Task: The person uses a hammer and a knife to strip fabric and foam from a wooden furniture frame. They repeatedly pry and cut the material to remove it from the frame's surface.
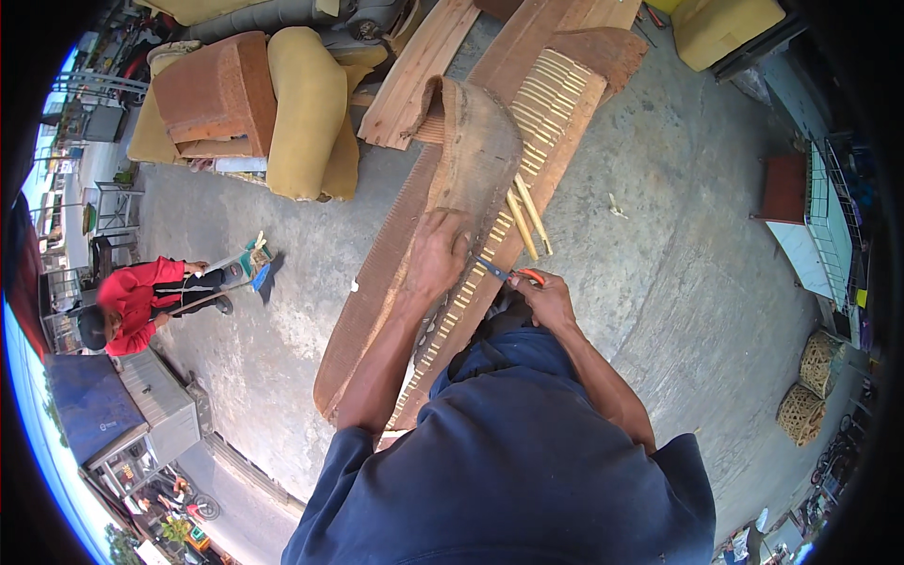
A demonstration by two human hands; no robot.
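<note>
A long brown ribbed sheet (377, 273) lies slantwise ahead of me, its far part curled over into a fold (480, 132). My left hand (438, 250) presses on the sheet with its fingers bent over the surface; nothing shows in its grasp. Beside it runs a row of short pale yellow strips (546, 94) along a brown board-like band. My right hand (546, 299) is closed around an orange-handled blade tool (492, 269), whose dark blue part reaches across the strips. Two pale yellow sticks (524, 226) rest just beyond that hand.
Wooden planks (414, 80) lie at the far end. Worn sofa parts with yellow foam (306, 113) stand at far left, another foam piece (730, 28) at far right. A person in red (132, 301) holds a broom and dustpan (252, 259) on the left. Woven baskets (800, 414) sit right.
</note>
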